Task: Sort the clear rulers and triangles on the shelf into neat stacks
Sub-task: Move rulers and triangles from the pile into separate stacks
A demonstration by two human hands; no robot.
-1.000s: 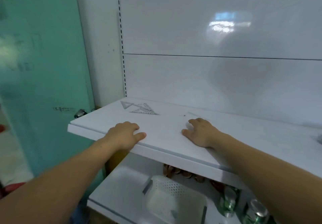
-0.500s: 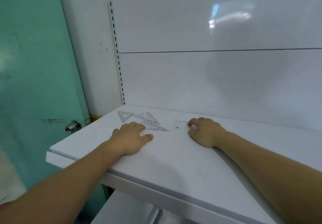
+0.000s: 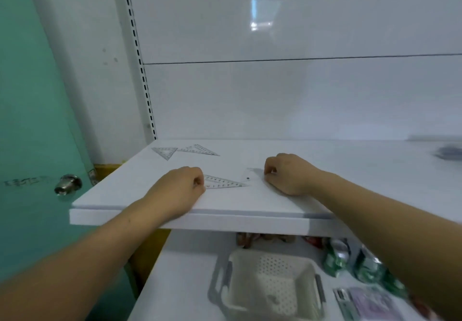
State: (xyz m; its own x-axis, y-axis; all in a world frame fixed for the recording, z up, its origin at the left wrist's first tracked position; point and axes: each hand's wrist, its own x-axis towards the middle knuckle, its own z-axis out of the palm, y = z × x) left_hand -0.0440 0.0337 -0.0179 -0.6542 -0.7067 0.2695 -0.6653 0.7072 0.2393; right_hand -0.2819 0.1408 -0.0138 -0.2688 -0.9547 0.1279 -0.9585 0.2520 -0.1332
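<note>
On the white shelf (image 3: 250, 212), my left hand (image 3: 178, 187) has its fingers curled at the left end of a clear triangle (image 3: 223, 182) that lies flat and points right. My right hand (image 3: 287, 173) pinches the right end of a faint clear ruler (image 3: 251, 175) with a small dark hole. The triangle's tip nearly meets the ruler. Two more clear triangles, one small (image 3: 165, 151) and one long (image 3: 203, 149), lie at the back left corner, apart from both hands.
A green door with a metal knob (image 3: 68, 183) stands to the left. A perforated upright (image 3: 140, 70) runs up the back wall. On the lower shelf sit a white perforated basket (image 3: 270, 280) and green packets (image 3: 350, 258). A blurred dark item (image 3: 450, 152) lies far right.
One triangle now lies nearer the front at my left hand, away from the other two. My left hand's fingers have curled. My right hand stays on the ruler.
</note>
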